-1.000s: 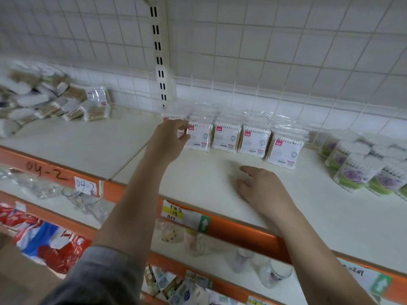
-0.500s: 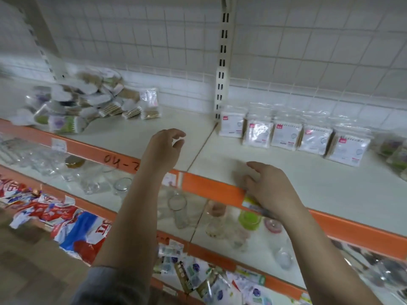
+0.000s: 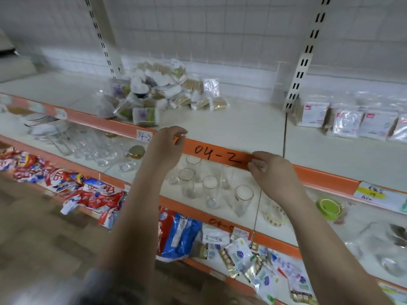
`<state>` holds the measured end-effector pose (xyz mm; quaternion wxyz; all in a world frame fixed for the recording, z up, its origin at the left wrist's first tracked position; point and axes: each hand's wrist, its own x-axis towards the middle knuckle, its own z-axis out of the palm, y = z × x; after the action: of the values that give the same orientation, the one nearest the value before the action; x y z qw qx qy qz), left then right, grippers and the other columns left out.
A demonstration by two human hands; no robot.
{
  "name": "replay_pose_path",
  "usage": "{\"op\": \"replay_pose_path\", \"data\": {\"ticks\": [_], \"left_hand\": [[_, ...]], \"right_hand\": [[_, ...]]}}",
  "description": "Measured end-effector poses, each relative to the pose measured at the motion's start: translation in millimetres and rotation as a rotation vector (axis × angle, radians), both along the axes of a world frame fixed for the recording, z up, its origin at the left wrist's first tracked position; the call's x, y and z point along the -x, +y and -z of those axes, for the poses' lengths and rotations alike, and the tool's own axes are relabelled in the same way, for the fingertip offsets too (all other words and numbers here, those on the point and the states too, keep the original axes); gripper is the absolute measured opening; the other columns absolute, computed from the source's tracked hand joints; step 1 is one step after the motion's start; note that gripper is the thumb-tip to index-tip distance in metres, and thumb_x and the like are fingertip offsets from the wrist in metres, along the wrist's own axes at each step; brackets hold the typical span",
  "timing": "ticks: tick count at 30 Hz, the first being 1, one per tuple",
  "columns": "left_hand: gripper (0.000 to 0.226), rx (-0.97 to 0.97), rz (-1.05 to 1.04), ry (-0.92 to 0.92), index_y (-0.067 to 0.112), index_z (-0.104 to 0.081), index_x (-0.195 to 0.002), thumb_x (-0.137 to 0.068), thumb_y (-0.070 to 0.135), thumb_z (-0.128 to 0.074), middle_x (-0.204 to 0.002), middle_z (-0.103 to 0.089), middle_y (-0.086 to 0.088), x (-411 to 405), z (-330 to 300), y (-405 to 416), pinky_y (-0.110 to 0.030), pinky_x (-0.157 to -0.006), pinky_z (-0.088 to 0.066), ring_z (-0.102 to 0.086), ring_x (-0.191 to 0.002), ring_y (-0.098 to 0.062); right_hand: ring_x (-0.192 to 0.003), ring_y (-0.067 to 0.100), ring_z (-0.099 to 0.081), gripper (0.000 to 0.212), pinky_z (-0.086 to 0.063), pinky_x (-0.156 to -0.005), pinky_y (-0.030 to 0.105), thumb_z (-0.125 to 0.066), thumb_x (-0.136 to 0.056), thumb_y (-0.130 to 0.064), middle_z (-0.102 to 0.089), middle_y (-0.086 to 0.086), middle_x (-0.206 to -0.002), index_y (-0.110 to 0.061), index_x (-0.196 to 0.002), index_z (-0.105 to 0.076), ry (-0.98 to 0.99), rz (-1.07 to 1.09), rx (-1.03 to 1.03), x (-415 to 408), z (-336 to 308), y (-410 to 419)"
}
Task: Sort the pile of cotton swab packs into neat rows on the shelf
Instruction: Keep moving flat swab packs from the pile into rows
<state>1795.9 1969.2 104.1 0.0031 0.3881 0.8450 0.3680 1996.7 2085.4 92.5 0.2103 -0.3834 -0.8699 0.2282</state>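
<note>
Both hands hang in front of the orange front edge (image 3: 220,154) of the shelf (image 3: 231,126), holding nothing. The left hand (image 3: 164,148) has its fingers loosely curled, with the fingertips bent over just by the edge strip; the right hand (image 3: 272,170) is also loosely curled, its fingertips at the strip next to the handwritten "04-2". Whether either hand actually touches the strip cannot be told. Further back and to the left on the shelf lies the jumbled pile of cotton swab packs (image 3: 158,95), well apart from both hands. To the right, past the slotted upright (image 3: 301,62), a row of packs (image 3: 352,122) stands side by side near the tiled wall. On the shelf below stand clear drinking glasses (image 3: 209,186), and lower still lie colourful bags (image 3: 88,186).
</note>
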Motion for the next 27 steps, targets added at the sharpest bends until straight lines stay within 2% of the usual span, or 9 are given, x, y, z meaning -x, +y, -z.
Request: {"op": "replay_pose_path", "data": {"ticks": [2,4,8,13,16,19,21,24,27], "left_hand": [[0.027,-0.004,-0.001,-0.006,0.018,-0.060,-0.119,-0.097,0.018,-0.046,-0.120,-0.061,0.002,12.9,0.0,-4.4,-0.021,-0.083,-0.037,-0.056,-0.106,-0.012],[0.027,-0.012,-0.002,-0.004,0.017,-0.060,-0.119,-0.097,0.018,-0.046,-0.120,-0.061,0.001,28.2,0.7,-3.7,-0.021,-0.083,-0.038,-0.057,-0.104,-0.012],[0.026,-0.043,-0.007,0.007,0.018,-0.062,-0.118,-0.096,0.019,-0.047,-0.117,-0.061,0.003,60.8,2.5,10.9,-0.021,-0.083,-0.037,-0.055,-0.106,-0.012],[0.026,-0.073,0.009,0.013,0.019,-0.061,-0.119,-0.096,0.022,-0.049,-0.111,-0.061,0.006,103.3,-4.0,41.7,-0.023,-0.083,-0.041,-0.055,-0.105,-0.010],[0.027,-0.065,0.023,0.066,0.018,-0.061,-0.120,-0.096,0.022,-0.049,-0.114,-0.063,0.005,130.5,-16.3,62.0,-0.019,-0.081,-0.037,-0.056,-0.104,-0.009],[0.028,-0.089,0.003,0.099,0.017,-0.061,-0.121,-0.096,0.020,-0.049,-0.115,-0.065,0.001,156.8,-29.1,80.2,-0.020,-0.079,-0.040,-0.058,-0.098,-0.008],[0.028,-0.122,-0.025,0.087,0.018,-0.061,-0.120,-0.095,0.020,-0.050,-0.116,-0.065,-0.001,171.2,-35.2,88.4,-0.023,-0.082,-0.044,-0.061,-0.100,-0.012],[0.027,-0.132,-0.057,0.108,0.019,-0.062,-0.119,-0.095,0.020,-0.050,-0.116,-0.065,0.001,190.9,-40.3,97.2,-0.021,-0.083,-0.042,-0.060,-0.103,-0.012],[0.027,-0.145,-0.073,0.143,0.018,-0.064,-0.117,-0.093,0.020,-0.052,-0.111,-0.067,0.000,206.0,-45.9,104.6,-0.020,-0.083,-0.042,-0.061,-0.096,-0.012]], "right_hand": [[-0.114,0.023,-0.056,0.034,-0.038,-0.086,0.022,-0.053,-0.094,-0.022,-0.063,0.008,-0.122,-0.014,-0.126,-0.058,-0.002,0.006,0.021,16.4,-1.1,0.1],[-0.121,0.021,-0.052,0.039,-0.037,-0.093,0.023,-0.053,-0.094,-0.024,-0.057,0.005,-0.132,-0.015,-0.131,-0.054,-0.001,0.014,0.036,34.2,-2.1,4.9],[-0.124,0.021,-0.048,0.040,-0.034,-0.093,0.023,-0.051,-0.093,-0.020,-0.056,0.005,-0.133,-0.015,-0.133,-0.052,-0.011,0.010,0.017,74.2,-2.8,25.3],[-0.129,0.018,-0.044,0.044,-0.031,-0.103,0.025,-0.052,-0.093,-0.023,-0.050,0.003,-0.139,-0.014,-0.136,-0.049,0.005,-0.013,0.042,135.7,-9.3,68.0],[-0.123,0.023,-0.049,0.037,-0.034,-0.098,0.026,-0.053,-0.093,-0.023,-0.058,0.007,-0.129,-0.009,-0.127,-0.056,0.025,0.003,0.044,171.1,-21.2,91.8],[-0.102,0.032,-0.056,0.025,-0.038,-0.080,0.029,-0.052,-0.092,-0.022,-0.065,0.012,-0.103,-0.003,-0.103,-0.064,0.025,-0.005,0.015,204.5,-31.0,116.3],[-0.109,0.030,-0.055,0.030,-0.039,-0.087,0.030,-0.053,-0.092,-0.022,-0.064,0.011,-0.114,-0.002,-0.113,-0.062,-0.003,-0.006,0.025,225.2,-33.1,132.3],[-0.124,0.024,-0.048,0.043,-0.035,-0.100,0.029,-0.053,-0.093,-0.026,-0.053,0.009,-0.136,-0.007,-0.132,-0.053,-0.072,-0.028,0.031,252.3,-30.8,151.8],[-0.122,0.025,-0.049,0.044,-0.037,-0.097,0.030,-0.051,-0.093,-0.029,-0.051,0.008,-0.136,-0.007,-0.131,-0.051,-0.129,-0.016,0.045,271.8,-28.1,163.2]]}}
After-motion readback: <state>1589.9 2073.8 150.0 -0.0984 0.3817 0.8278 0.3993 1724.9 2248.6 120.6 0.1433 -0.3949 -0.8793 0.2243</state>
